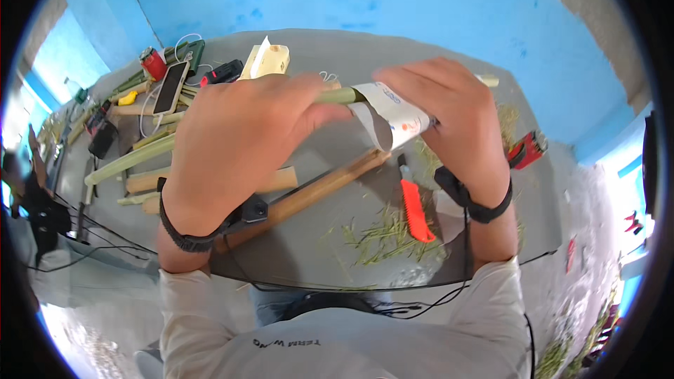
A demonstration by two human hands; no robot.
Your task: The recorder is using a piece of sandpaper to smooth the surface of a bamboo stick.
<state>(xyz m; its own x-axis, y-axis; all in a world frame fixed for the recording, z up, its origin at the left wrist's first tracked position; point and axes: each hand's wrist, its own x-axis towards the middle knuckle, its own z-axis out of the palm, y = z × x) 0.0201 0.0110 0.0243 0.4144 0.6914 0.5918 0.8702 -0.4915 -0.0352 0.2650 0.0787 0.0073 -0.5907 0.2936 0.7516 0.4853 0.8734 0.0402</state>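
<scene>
Both hands work above the bench (491,238), at its centre. My left hand (235,144) clenches a thin green stalk (335,95); my right hand (449,119) wraps a sheet of sandpaper (390,116) round the stalk at three o'clock of the left fist. To sand well, I judge: keep the paper snug, turn the stalk evenly, press lightly so it does not snap. Orange utility knife (414,207) lies at six o'clock, amid green shavings (379,238).
</scene>
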